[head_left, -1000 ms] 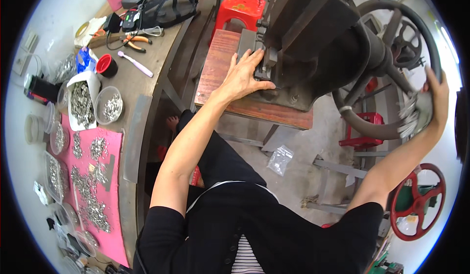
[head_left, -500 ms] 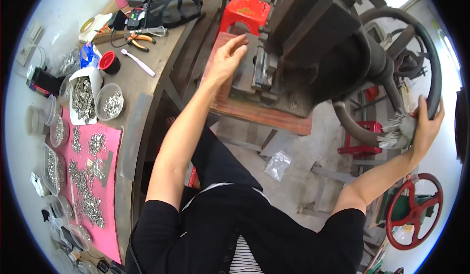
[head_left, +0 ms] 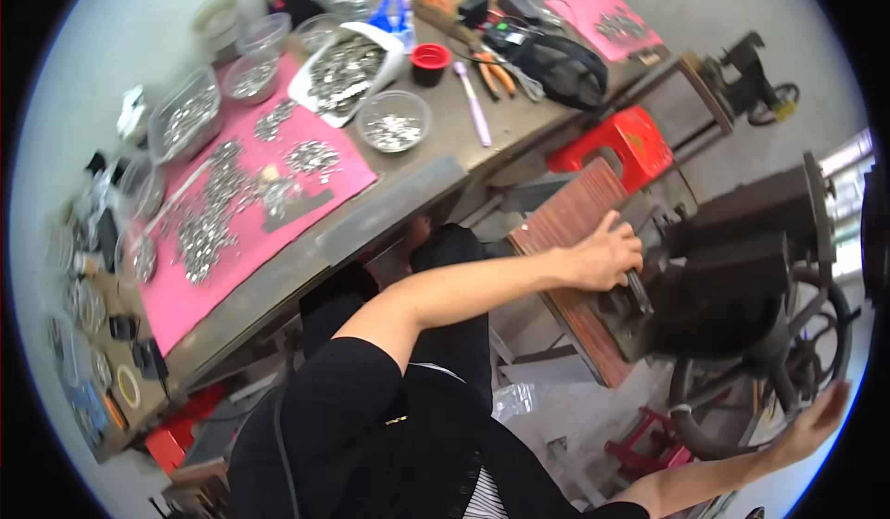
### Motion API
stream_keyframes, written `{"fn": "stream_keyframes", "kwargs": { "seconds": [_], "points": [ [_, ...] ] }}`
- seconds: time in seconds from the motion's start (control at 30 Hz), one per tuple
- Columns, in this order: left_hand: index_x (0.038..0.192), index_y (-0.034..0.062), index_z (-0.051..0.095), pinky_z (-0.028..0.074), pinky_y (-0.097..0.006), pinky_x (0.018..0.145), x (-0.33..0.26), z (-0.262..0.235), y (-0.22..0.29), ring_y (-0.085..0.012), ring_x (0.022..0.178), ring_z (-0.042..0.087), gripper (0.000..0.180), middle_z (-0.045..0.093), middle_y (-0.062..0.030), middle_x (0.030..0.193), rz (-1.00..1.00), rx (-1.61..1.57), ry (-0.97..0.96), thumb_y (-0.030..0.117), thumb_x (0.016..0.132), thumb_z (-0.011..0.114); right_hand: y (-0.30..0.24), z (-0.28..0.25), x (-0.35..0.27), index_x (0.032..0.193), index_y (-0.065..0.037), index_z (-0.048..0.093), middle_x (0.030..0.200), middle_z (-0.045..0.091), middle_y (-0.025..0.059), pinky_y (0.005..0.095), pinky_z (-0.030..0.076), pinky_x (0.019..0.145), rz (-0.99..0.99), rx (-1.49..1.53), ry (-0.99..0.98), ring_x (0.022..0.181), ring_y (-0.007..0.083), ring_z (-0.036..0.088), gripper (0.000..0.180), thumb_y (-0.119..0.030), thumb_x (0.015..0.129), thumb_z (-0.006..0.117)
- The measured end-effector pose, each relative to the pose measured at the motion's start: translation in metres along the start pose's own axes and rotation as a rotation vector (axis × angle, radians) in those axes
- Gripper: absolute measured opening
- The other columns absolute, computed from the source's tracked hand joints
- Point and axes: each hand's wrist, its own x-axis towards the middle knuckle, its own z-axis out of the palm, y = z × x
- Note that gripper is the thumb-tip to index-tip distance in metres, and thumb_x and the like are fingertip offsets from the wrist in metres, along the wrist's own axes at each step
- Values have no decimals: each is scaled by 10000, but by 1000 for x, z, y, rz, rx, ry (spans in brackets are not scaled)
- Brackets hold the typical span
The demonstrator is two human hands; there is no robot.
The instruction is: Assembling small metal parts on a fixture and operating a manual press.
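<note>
My left hand point(head_left: 607, 257) is at the steel fixture point(head_left: 640, 294) on the bed of a dark hand press point(head_left: 732, 283). Its fingers are bent together, and whatever lies between them is hidden. Under the press is a reddish-brown wooden bench top point(head_left: 575, 204). At the lower right my right hand point(head_left: 818, 422) is stretched out, blurred and empty, beside the press's large round handwheel point(head_left: 842, 343).
To the left, a workbench point(head_left: 399, 185) carries a pink mat point(head_left: 329, 162) with scattered small metal pieces, a white scoop-shaped container point(head_left: 394, 46), clear tubs, a red-rimmed cup point(head_left: 429, 63), orange-handled pliers point(head_left: 499, 76) and a lilac-handled brush point(head_left: 475, 111). A red stool point(head_left: 640, 144) stands beyond the bench top.
The view has swung left, bringing more of the workbench in. My right hand has come off the handwheel and the cloth on it. My left hand has closed in on the steel fixture.
</note>
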Motion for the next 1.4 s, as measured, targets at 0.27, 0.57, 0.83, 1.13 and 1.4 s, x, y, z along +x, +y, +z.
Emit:
{"fn": "stream_keyframes", "kwargs": {
  "seconds": [0.27,0.57,0.83,1.13,1.4],
  "points": [
    [1098,99,670,331,-516,1063,-143,-102,38,-289,1088,569,319,640,-69,1056,-335,243,503,233,821,754,-202,159,-184,1282,3,588,1224,597,188,402,457,1021,-221,829,-974,1125,353,589,509,-6,797,739],
    [1077,21,686,470,-412,882,-338,-197,135,-327,1001,576,294,644,-129,1050,-925,644,720,54,793,753,-414,182,-286,1189,37,623,1031,656,209,420,529,839,-607,1563,-1130,961,387,656,307,84,890,567],
    [1105,34,705,446,-408,851,-403,-231,150,-306,951,568,263,626,-114,1016,-1098,632,716,72,845,730,-498,159,-346,1244,12,620,1186,626,181,434,492,947,-650,1668,-1027,1104,375,597,448,63,805,688],
    [1136,104,747,395,-479,981,-401,-226,146,-326,1088,543,323,647,-67,1057,-1066,874,717,111,815,773,-506,155,-365,1341,-9,564,1263,585,171,462,450,990,-626,1547,-1008,1155,382,564,627,-75,772,817],
    [1167,98,705,255,-591,1176,-406,-207,147,-377,1344,528,309,660,-89,1342,-925,846,961,60,861,733,-511,160,-366,1315,-5,579,1170,627,175,475,457,981,-614,1531,-905,1120,396,558,614,-53,752,819]
  ]
}}
